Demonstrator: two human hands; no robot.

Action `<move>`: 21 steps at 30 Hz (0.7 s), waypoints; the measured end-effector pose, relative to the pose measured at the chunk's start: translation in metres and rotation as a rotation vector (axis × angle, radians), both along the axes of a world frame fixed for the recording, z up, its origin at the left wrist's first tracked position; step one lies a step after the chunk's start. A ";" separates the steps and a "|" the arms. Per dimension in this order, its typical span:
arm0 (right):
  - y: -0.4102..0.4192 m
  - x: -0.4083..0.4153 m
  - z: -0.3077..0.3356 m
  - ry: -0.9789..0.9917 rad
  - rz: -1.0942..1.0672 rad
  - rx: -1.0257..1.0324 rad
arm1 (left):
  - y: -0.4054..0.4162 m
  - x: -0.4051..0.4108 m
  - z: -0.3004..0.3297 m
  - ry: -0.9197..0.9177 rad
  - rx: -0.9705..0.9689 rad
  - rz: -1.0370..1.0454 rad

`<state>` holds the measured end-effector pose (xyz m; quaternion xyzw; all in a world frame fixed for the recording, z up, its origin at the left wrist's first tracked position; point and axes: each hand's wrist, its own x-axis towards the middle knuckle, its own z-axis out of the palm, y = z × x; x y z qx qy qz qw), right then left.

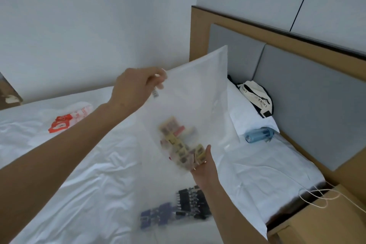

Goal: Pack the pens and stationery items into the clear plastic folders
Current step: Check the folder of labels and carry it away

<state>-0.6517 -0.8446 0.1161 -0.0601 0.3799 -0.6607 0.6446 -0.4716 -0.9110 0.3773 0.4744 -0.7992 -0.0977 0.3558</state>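
While the left hand (pixel 132 87) pinches the top edge of a clear plastic folder (pixel 198 93) between thumb and curled fingers (pixel 160 77), the folder hangs raised above the bed (pixel 89 184), tilted, with a small barcode sticker (pixel 155 93) just below those fingers. The right hand (pixel 204 166) is under the folder's lower part, palm up, its thumb lying along the plastic; its other fingers are hidden behind the folder, so I cannot tell how far they curl. Just above that hand, inside the folder, a blurred bunch of small yellowish and pink stationery packs (pixel 180 144) is gathered. Below the right wrist, on the sheet, lie a row of black pens (pixel 192 200) and, touching it on the left, a bundle of dark blue pens (pixel 156 216). Well to the left of the left hand sits a red-and-white plastic bag (pixel 67 119). To the right of the folder, a blue bottle (pixel 257 134) lies by the pillow (pixel 239 105), and a cream bag (pixel 255 97) rests against the headboard (pixel 307 93).
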 end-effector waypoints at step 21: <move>0.004 -0.084 -0.125 0.804 0.107 0.568 | 0.047 0.062 -0.353 0.477 0.928 0.450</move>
